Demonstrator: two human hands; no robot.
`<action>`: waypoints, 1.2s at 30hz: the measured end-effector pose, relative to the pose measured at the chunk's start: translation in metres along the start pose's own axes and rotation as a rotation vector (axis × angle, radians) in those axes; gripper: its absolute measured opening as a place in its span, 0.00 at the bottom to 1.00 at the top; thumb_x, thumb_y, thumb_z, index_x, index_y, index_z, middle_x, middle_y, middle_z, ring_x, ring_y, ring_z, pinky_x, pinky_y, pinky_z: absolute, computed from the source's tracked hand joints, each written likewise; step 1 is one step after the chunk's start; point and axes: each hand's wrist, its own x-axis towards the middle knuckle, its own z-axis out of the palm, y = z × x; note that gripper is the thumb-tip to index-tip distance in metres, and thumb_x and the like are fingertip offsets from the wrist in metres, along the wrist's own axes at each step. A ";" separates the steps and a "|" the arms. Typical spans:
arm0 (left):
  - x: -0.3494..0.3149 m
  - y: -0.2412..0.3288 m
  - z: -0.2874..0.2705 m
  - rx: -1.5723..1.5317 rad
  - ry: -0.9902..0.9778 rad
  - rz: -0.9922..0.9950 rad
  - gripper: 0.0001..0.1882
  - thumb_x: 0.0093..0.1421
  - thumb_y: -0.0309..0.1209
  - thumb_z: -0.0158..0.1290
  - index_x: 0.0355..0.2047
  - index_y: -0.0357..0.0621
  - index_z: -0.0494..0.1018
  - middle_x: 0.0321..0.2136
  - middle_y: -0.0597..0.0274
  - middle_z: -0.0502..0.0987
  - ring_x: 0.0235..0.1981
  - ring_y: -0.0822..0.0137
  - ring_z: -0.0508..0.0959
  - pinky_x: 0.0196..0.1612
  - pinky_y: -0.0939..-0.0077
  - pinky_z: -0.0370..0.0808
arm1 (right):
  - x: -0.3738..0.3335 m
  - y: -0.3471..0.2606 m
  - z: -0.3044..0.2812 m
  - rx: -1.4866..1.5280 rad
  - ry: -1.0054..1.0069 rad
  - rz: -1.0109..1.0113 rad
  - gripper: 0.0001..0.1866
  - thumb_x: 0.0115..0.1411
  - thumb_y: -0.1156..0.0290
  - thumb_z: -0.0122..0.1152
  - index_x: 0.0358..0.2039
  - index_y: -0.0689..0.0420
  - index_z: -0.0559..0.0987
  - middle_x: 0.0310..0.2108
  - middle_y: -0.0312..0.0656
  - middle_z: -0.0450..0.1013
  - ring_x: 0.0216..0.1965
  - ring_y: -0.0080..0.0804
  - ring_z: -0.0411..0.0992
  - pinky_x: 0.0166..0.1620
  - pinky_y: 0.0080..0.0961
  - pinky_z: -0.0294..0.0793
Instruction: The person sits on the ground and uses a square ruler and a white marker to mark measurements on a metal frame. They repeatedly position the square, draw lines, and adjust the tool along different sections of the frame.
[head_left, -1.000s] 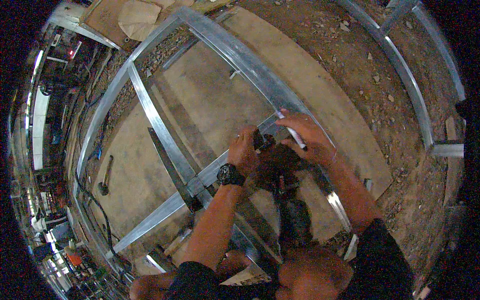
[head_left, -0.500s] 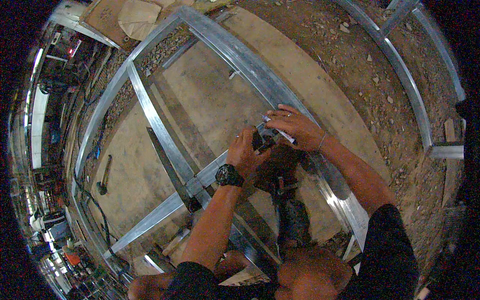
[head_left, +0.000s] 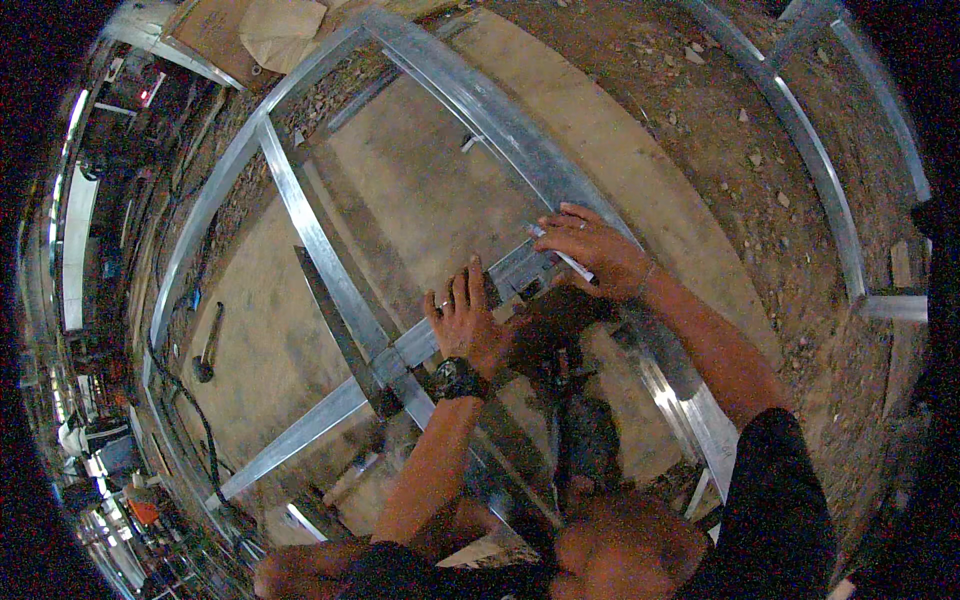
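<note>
Metal tube frame (head_left: 500, 130): spread across the middle of the scene above a concrete-looking slab (head_left: 410, 170); judged stiff and fairly heavy as a whole, its smooth, shiny faces likely slippery under a damp palm.
Crossbar (head_left: 416, 344): ran from the near left toward the frame's long right tube, its far right end partly hidden beneath the right hand; flat-sided, probably rigid and not fragile.
Left hand (head_left: 467, 325): grip relaxed, fingers spread over the crossbar, clasping nothing; whether the palm pressed on the metal could not be told.
Right hand (head_left: 598, 255): grip kept on a white marker (head_left: 577, 266), fingers over the crossbar's far right end.
Marker: slanted, dark end toward the near right; likely light, stiff plastic, easily dropped or rolled.
Marker hold: mid-barrel, between thumb and fingertips, seemed best.
Frame hold: two tubes well apart, clear of the corners, since edges might be sharp.
Hammer (head_left: 211, 340): lay on the left, well apart from both hands; probably head-heavy, best taken by its handle.
</note>
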 end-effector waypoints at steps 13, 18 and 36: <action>0.005 0.017 -0.005 0.064 -0.063 -0.096 0.48 0.45 0.56 0.64 0.64 0.49 0.61 0.57 0.56 0.70 0.57 0.53 0.72 0.66 0.41 0.50 | -0.003 -0.002 -0.004 0.028 0.006 0.013 0.28 0.55 0.65 0.69 0.56 0.52 0.71 0.60 0.48 0.67 0.65 0.46 0.61 0.69 0.51 0.49; 0.002 0.005 0.006 0.040 0.000 -0.022 0.48 0.44 0.54 0.66 0.63 0.47 0.62 0.56 0.55 0.70 0.56 0.52 0.71 0.64 0.47 0.57 | 0.002 -0.011 -0.006 0.058 0.025 0.014 0.27 0.55 0.64 0.69 0.54 0.54 0.72 0.59 0.48 0.68 0.65 0.45 0.61 0.70 0.50 0.49; 0.005 0.007 0.000 -0.044 -0.026 -0.071 0.44 0.45 0.54 0.65 0.60 0.48 0.64 0.53 0.56 0.72 0.55 0.53 0.72 0.62 0.49 0.60 | 0.000 -0.005 -0.001 -0.010 0.024 -0.001 0.29 0.55 0.64 0.68 0.56 0.53 0.71 0.59 0.47 0.68 0.66 0.45 0.60 0.69 0.50 0.50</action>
